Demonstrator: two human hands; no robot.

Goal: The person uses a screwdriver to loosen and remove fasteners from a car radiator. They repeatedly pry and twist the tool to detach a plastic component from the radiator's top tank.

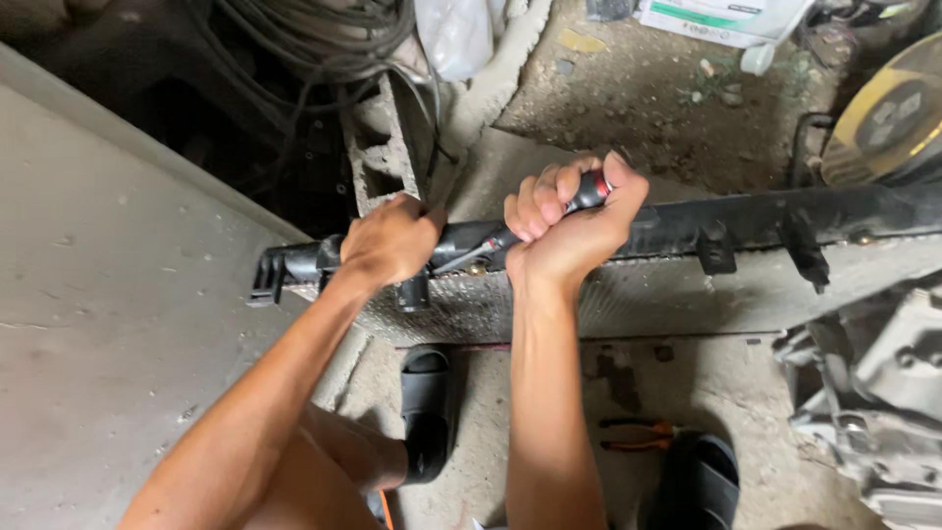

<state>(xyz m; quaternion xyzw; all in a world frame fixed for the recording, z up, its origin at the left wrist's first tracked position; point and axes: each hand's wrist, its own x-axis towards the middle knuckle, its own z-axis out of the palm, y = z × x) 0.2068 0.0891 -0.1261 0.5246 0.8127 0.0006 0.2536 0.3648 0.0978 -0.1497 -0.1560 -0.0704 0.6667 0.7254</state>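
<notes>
A car radiator is steadied by the clenched left hand while a screwdriver is levered in the right hand's tight grip.

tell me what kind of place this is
Probably an informal car repair workshop. A radiator stands on a dusty concrete floor, both hands work on it with a screwdriver, pliers lie below, and a metal engine part sits to the right.

The radiator is standing on its long edge on the dirty concrete floor, its black plastic tank on top and grey fins below. The screwdriver, with a black and red handle, is lying slanted against the tank, its metal tip pointing left.
</notes>
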